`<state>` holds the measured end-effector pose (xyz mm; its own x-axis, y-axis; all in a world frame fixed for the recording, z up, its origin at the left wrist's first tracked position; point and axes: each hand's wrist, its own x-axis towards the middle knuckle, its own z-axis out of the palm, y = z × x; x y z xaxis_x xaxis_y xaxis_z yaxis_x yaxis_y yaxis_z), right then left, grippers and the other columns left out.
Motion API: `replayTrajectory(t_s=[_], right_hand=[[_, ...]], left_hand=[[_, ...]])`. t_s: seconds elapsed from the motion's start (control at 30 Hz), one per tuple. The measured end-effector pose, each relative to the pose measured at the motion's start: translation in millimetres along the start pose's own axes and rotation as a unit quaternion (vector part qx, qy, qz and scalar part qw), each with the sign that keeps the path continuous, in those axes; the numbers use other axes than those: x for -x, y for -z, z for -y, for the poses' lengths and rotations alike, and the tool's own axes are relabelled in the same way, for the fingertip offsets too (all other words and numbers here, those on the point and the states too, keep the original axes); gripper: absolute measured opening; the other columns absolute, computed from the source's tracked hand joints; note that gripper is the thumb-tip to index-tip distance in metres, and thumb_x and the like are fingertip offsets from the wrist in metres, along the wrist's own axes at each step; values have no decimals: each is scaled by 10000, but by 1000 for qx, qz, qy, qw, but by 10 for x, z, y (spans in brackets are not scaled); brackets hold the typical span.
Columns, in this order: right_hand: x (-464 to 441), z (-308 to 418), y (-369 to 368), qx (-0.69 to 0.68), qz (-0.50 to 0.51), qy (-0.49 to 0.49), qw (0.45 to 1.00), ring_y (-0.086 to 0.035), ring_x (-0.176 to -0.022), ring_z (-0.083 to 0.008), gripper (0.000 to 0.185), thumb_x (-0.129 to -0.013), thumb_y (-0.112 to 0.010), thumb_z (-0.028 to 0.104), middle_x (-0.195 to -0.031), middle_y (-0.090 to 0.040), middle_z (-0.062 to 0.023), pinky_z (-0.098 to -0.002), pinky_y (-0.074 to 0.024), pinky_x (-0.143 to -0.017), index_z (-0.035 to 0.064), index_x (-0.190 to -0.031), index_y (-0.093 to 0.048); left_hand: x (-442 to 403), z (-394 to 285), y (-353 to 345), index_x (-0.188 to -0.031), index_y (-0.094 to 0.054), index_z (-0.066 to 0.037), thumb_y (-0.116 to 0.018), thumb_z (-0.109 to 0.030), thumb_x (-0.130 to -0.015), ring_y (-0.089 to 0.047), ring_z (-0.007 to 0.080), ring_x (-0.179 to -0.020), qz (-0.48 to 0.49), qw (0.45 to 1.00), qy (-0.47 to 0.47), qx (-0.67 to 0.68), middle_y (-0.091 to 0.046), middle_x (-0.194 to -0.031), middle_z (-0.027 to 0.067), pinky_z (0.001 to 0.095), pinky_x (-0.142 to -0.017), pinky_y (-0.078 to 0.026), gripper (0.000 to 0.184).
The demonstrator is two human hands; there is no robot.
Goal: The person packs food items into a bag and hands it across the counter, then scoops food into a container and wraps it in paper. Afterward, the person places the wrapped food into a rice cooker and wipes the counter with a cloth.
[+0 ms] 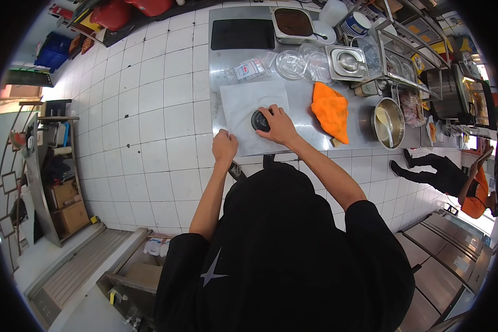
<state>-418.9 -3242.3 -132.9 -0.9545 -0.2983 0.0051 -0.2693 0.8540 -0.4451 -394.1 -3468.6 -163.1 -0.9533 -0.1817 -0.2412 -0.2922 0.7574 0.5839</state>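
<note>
- Left hand: fingers curled at the white sheet's near left edge; whether they pinch it, I cannot tell.
- Black slab: far left on the steel table.
- Plastic packet: just beyond the sheet.
- Black round object: on the sheet, grasped by the right hand.
- Clear plastic lids: beyond the right hand, before a pan of brown contents.
- Orange cloth: crumpled, right of the sheet, between the right hand and a steel bowl.
- Person: well apart, far right.
</note>
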Motion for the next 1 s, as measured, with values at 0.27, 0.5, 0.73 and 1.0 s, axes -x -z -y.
replayTrajectory(t_s=[0.27, 0.5, 0.73, 1.0], right_hand=[[-204, 146, -108, 6, -3, -20, 1000, -559, -1045, -393, 755, -740, -801, 418, -1200, -505, -185, -482, -516, -878, 129, -1366, -494], [-211, 168, -124, 8, -12, -11, 1000, -549, -1069, -388, 781, -747, -798, 419, -1215, -501, -186, -482, -512, -893, 127, -1397, -478], [-207, 235, -105, -9, 3, -9, 1000, -533, -1122, -420, 793, -725, -818, 267, -1245, -484, -191, -480, -510, -904, 124, -1412, -449], [-254, 200, -144, -30, 17, -20, 999, -565, -1094, -435, 759, -727, -767, 118, -1249, -474, -209, -483, -509, -893, 118, -1412, -440]], left_hand=[[153, 50, 58, -868, -667, 53, -650, -232, -863, -676, 386, -682, -9, 986, 36, 160, -669, -703, 224, 457, -649, -515, 286], [291, 11, 67, -941, -663, 50, -657, -177, -906, -656, 355, -773, -133, 973, -98, 159, -663, -841, 208, 421, -700, -502, 230], [496, -405, -149, -985, -655, -27, -684, -32, -812, -608, 355, -851, -147, 930, -250, 224, -626, -902, 135, 425, -743, -507, 175], [524, -468, -127, -939, -605, -39, -701, 24, -732, -572, 346, -846, -159, 921, -281, 219, -596, -899, 107, 424, -750, -505, 237]])
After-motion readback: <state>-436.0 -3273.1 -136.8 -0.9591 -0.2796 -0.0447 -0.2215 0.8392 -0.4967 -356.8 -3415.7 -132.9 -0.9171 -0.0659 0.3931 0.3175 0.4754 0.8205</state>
